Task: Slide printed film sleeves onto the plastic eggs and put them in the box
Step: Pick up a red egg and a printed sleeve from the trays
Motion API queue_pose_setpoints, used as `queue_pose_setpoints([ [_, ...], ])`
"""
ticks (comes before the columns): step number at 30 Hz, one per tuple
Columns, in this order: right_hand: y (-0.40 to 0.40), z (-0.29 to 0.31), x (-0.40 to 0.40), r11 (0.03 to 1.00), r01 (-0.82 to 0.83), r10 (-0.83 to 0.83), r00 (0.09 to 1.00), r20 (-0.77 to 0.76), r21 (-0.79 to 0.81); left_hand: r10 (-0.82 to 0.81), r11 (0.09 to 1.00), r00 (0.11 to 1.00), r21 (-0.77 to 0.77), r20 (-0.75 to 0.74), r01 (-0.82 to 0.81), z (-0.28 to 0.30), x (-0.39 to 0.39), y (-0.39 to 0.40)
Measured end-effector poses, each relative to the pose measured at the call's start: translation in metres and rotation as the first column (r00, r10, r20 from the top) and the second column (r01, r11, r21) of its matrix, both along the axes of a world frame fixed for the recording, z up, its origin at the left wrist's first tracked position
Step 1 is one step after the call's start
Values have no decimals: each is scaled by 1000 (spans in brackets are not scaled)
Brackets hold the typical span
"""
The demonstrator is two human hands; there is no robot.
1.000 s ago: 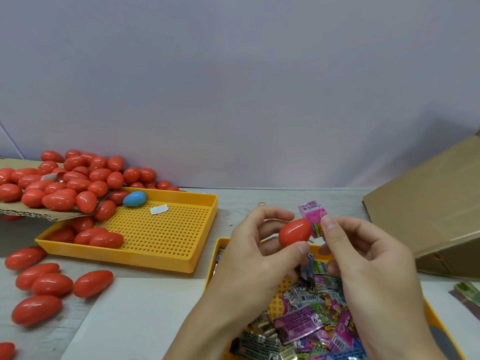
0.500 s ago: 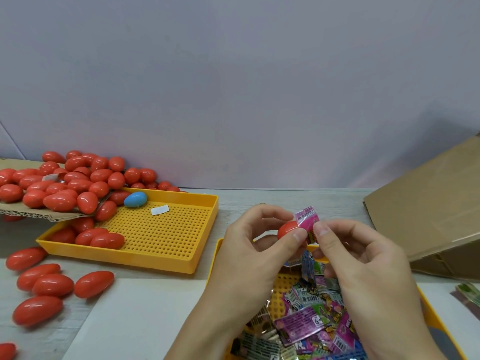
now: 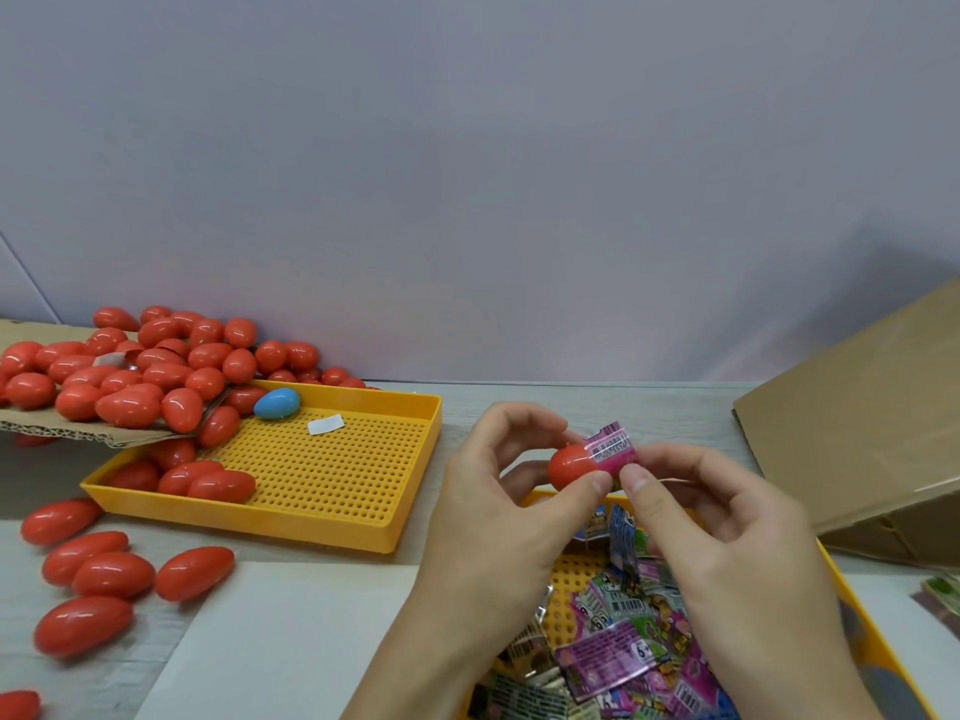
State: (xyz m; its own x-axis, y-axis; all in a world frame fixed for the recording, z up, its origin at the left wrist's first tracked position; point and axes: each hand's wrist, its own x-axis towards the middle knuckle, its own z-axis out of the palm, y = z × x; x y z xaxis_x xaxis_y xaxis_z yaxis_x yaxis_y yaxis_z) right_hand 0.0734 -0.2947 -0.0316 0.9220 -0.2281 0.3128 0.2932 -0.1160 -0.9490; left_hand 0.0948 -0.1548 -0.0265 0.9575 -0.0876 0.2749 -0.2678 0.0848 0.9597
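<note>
Above the tray (image 3: 852, 595), left hand (image 3: 498, 511) pinches egg (image 3: 571, 465); right hand (image 3: 727, 532) pinches sleeve (image 3: 613, 449), which, half on, may snag or tear if pulled askew.

1 head-worn view looks forward and down, close over the table (image 3: 519, 402). The wall (image 3: 467, 174) fills the upper half of the frame; both forearms enter from the bottom edge.
</note>
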Motion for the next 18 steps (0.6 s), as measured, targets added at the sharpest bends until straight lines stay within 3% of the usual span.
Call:
queue_pose_setpoints([
  [18,3,4,-2,997,80,-79,996,52,-12,-11,999,998,37,55,9,0,0,-1],
])
